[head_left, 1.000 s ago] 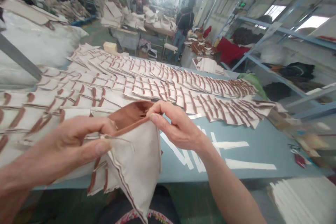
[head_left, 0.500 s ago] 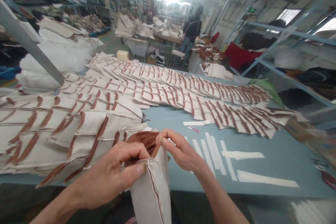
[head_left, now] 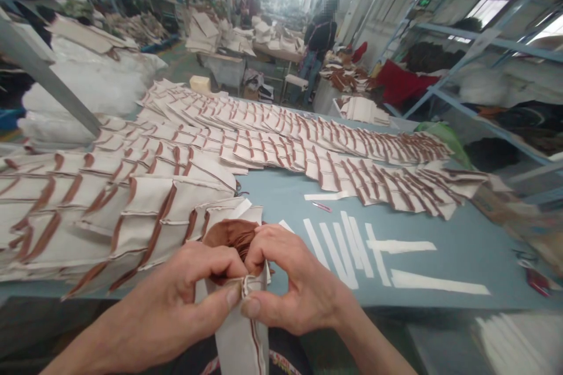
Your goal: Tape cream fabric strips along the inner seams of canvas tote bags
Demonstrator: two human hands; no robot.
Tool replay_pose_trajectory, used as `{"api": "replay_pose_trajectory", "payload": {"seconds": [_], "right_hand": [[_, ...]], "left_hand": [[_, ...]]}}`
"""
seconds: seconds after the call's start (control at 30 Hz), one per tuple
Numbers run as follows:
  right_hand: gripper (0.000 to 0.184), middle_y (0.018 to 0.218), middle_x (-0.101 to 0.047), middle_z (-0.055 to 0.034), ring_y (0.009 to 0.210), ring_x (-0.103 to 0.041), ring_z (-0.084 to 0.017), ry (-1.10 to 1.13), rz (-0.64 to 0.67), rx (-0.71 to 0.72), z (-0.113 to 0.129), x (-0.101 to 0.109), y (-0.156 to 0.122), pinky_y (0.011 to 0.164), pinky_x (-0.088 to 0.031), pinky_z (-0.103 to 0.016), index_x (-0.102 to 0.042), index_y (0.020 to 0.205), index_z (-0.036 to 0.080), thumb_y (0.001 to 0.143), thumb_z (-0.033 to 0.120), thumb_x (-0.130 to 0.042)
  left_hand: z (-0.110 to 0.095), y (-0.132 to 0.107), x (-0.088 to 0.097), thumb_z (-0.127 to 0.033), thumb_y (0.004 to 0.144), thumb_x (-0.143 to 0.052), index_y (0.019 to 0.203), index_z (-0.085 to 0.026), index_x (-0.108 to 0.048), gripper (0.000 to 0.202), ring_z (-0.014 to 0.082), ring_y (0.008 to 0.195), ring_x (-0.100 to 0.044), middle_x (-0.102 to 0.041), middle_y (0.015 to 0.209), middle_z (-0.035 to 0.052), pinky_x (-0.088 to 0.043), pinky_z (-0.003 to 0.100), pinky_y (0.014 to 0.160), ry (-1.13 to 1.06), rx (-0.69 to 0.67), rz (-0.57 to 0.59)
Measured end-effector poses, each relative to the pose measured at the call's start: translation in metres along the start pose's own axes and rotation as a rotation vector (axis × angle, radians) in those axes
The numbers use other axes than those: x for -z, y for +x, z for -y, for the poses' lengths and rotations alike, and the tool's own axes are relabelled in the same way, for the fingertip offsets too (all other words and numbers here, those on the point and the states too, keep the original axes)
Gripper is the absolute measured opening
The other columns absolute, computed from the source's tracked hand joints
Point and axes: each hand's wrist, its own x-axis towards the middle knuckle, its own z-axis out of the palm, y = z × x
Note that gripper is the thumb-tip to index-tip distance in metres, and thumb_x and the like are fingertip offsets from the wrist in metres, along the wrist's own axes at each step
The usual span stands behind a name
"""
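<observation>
Close in front of me, a cream fabric piece with a brown-edged seam and a brown lining hangs between my hands. My left hand pinches its upper edge, thumb outside and fingers inside the opening. Right beside it, my right hand pinches the same edge at the seam, its thumb tip near the left thumb. Brown gathered fabric shows inside the opening behind the fingers. The inner fingertips are hidden by the cloth.
Rows of overlapping cream pieces with brown edges cover much of the blue table. Several white strips and a small pink-handled tool lie at right. A metal post rises at left. A person stands farther back.
My right hand has come down and left from the far rim to the seam, next to my left hand. The piece has dropped slightly, and the view has shifted a little.
</observation>
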Motion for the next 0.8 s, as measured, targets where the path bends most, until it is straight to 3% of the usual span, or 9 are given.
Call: {"api": "replay_pose_trajectory", "payload": {"seconds": [0.1,0.4,0.6,0.8], "right_hand": [[0.034,0.081,-0.058,0.0025,0.078,-0.055,-0.016,0.041,0.041,-0.034,0.002,0.002,-0.003,0.078,-0.042,-0.031,-0.051,0.084,0.024,0.101,0.051,-0.065],[0.034,0.081,-0.061,0.0018,0.078,-0.057,-0.016,0.098,0.117,-0.077,0.005,-0.002,-0.007,0.079,-0.044,-0.031,-0.052,0.082,0.024,0.103,0.048,-0.065],[0.026,0.078,-0.063,0.0017,0.075,-0.058,-0.015,0.093,0.154,-0.069,0.01,-0.002,-0.002,0.078,-0.045,-0.031,-0.052,0.08,0.024,0.102,0.034,-0.063],[0.025,0.075,-0.064,0.0023,0.071,-0.058,-0.014,0.073,0.128,-0.071,0.006,-0.007,-0.002,0.074,-0.045,-0.029,-0.053,0.077,0.023,0.098,0.03,-0.065]], "left_hand": [[0.001,0.001,-0.003,-0.035,0.094,-0.059,0.073,-0.023,-0.071,0.026,0.0131,0.066,-0.054,-0.065,0.069,-0.0061,-0.039,0.023,0.064,-0.031,0.026,0.0],[0.007,-0.01,-0.009,-0.037,0.093,-0.064,0.072,-0.023,-0.072,0.027,0.013,0.064,-0.049,-0.062,0.068,-0.0057,-0.038,0.021,0.062,-0.196,0.017,0.0],[0.007,-0.013,-0.004,-0.038,0.093,-0.065,0.071,-0.023,-0.073,0.028,0.0125,0.063,-0.05,-0.059,0.066,-0.0062,-0.039,0.021,0.063,-0.193,0.008,-0.001],[0.003,-0.015,-0.004,-0.044,0.087,-0.065,0.069,-0.023,-0.071,0.028,0.0137,0.065,-0.049,-0.058,0.067,-0.0057,-0.04,0.023,0.068,-0.187,0.124,-0.033]]}}
